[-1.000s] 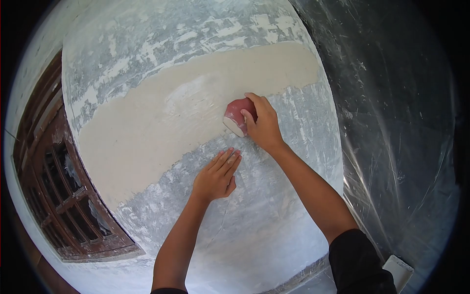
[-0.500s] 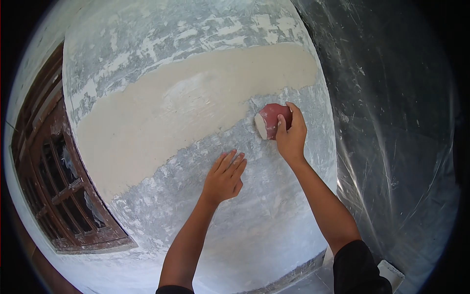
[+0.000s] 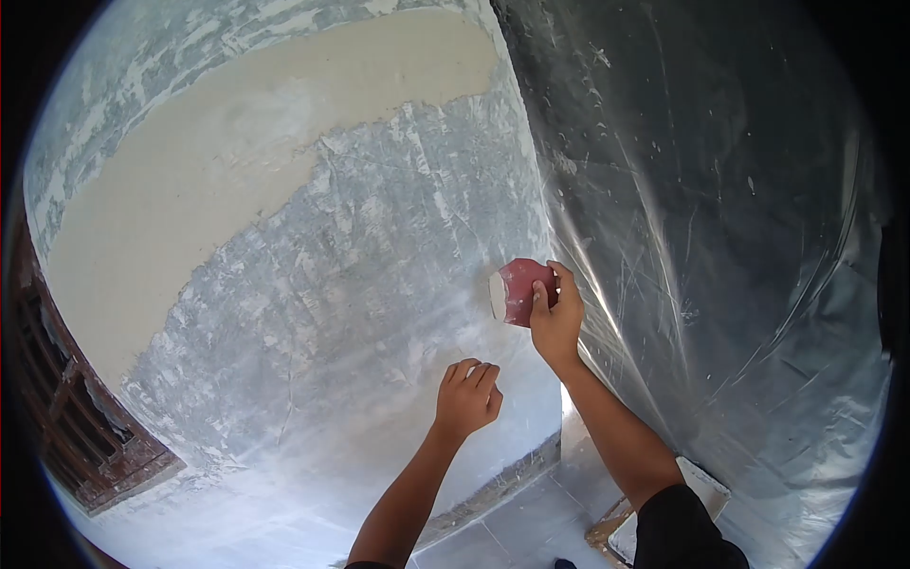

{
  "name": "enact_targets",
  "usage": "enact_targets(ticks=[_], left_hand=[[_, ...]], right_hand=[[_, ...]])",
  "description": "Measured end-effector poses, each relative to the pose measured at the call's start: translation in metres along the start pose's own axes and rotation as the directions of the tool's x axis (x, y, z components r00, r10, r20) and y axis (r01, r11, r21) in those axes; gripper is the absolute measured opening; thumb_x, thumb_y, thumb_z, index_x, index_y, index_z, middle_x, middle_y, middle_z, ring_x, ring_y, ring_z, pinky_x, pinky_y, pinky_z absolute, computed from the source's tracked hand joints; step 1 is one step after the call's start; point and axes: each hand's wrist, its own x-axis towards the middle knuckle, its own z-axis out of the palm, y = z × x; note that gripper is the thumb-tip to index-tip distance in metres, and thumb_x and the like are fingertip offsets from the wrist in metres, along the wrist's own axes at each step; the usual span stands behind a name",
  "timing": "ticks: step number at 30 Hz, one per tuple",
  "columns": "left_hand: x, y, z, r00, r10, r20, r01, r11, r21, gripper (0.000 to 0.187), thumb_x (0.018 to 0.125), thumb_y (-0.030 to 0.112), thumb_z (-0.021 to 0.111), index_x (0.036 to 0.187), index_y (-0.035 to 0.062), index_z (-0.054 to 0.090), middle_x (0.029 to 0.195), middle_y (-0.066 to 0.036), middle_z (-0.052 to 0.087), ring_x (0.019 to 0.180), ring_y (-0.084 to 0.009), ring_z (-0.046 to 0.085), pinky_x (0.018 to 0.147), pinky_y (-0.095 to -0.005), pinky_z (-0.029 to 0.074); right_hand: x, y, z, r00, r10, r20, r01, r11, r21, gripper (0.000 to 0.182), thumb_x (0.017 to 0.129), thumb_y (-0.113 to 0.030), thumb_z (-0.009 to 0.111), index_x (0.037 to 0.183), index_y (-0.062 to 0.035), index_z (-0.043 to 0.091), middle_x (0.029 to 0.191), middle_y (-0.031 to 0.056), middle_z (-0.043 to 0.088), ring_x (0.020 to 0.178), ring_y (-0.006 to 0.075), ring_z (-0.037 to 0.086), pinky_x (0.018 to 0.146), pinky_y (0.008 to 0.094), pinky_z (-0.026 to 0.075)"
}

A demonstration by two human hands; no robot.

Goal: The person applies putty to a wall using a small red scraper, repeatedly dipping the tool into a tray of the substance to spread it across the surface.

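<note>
My right hand [image 3: 557,321] grips a red putty spreader [image 3: 527,291] between thumb and fingers. Pale putty coats the spreader's left edge. It is in front of the grey wall [image 3: 379,256], near the wall's right corner. Lower and to the left, my left hand [image 3: 467,398] has its fingers curled in, with its back towards me and nothing seen in it. A broad band of smooth cream putty [image 3: 180,175] covers the upper part of the wall, with a ragged lower edge. Below the band, the grey surface shows streaks and thin white smears.
A brown wooden window frame [image 3: 71,408] lies at the lower left. Dark, shiny plastic sheeting [image 3: 739,237] hangs at the right. On the tiled floor [image 3: 512,522], a white tray [image 3: 706,484] with putty marks stands partly behind my right arm.
The view has turned right and downward. My right hand has carried the spreader lower, away from the putty band. My left hand has moved lower too, and its straight fingers have curled.
</note>
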Motion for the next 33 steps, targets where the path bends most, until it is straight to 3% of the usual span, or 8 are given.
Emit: enact_targets(ticks=[8,10,23,25,29,31,33], left_hand=[[-0.045,0.070,0.073,0.976,-0.167,0.140,0.189,0.968,-0.165,0.022,0.071,0.003,0.065,0.092,0.0069,0.068,0.084,-0.006,0.069,0.086,-0.0246,0.063,0.075,-0.0386,0.050],[-0.058,0.087,0.085,0.959,-0.206,0.195,0.243,0.951,-0.191,0.021,0.072,0.004,0.065,0.092,0.0072,0.068,0.081,-0.006,0.069,0.085,-0.0252,0.063,0.074,-0.0388,0.050],[-0.165,0.210,0.135,0.857,-0.143,0.494,0.375,0.832,-0.409,0.019,0.075,0.007,0.064,0.093,0.0076,0.068,0.083,-0.009,0.070,0.089,-0.0288,0.065,0.077,-0.0423,0.052],[-0.183,0.234,0.141,0.819,-0.119,0.561,0.420,0.791,-0.445,0.019,0.076,0.008,0.064,0.095,0.0073,0.068,0.085,-0.010,0.070,0.091,-0.0304,0.065,0.080,-0.0439,0.053],[-0.211,0.284,0.144,0.738,-0.049,0.673,0.464,0.761,-0.454,0.024,0.078,0.008,0.063,0.101,0.0069,0.067,0.091,-0.011,0.070,0.095,-0.0314,0.065,0.083,-0.0442,0.052],[-0.221,0.308,0.145,0.695,-0.052,0.717,0.503,0.748,-0.433,0.032,0.079,0.009,0.063,0.111,0.0064,0.065,0.100,-0.013,0.070,0.100,-0.0326,0.064,0.086,-0.0444,0.052],[-0.232,0.330,0.148,0.664,-0.046,0.747,0.531,0.731,-0.427,0.035,0.079,0.008,0.063,0.114,0.0062,0.063,0.103,-0.014,0.069,0.102,-0.0332,0.063,0.087,-0.0446,0.052]], right_hand=[[-0.060,0.069,-0.075,0.978,0.206,-0.036,-0.209,0.972,-0.109,0.034,0.089,0.000,0.060,0.122,0.0041,0.057,0.105,0.0253,0.065,0.091,0.0392,0.065,0.080,0.0451,0.050],[-0.081,0.087,-0.090,0.995,0.066,-0.077,-0.081,0.974,-0.210,0.033,0.088,0.001,0.061,0.121,0.0037,0.057,0.104,0.0255,0.066,0.089,0.0412,0.064,0.079,0.0454,0.050],[-0.228,0.108,-0.229,0.923,0.324,-0.209,-0.386,0.782,-0.490,0.034,0.088,0.002,0.059,0.122,-0.0005,0.057,0.107,0.0244,0.066,0.098,0.0420,0.064,0.085,0.0461,0.050],[-0.251,0.108,-0.255,0.857,0.449,-0.251,-0.511,0.685,-0.519,0.036,0.088,0.003,0.058,0.123,-0.0013,0.056,0.110,0.0241,0.066,0.102,0.0424,0.064,0.088,0.0467,0.050],[-0.300,0.115,-0.307,0.774,0.548,-0.318,-0.628,0.601,-0.494,0.038,0.087,0.004,0.058,0.125,-0.0017,0.056,0.112,0.0243,0.065,0.104,0.0427,0.063,0.090,0.0468,0.050],[-0.323,0.120,-0.333,0.808,0.472,-0.353,-0.585,0.577,-0.570,0.034,0.090,0.002,0.057,0.123,-0.0033,0.060,0.110,0.0197,0.068,0.089,0.0318,0.068,0.082,0.0400,0.052],[-0.341,0.122,-0.360,0.783,0.501,-0.369,-0.614,0.525,-0.590,0.033,0.090,0.002,0.057,0.122,-0.0031,0.060,0.110,0.0196,0.069,0.089,0.0317,0.068,0.082,0.0399,0.052]])
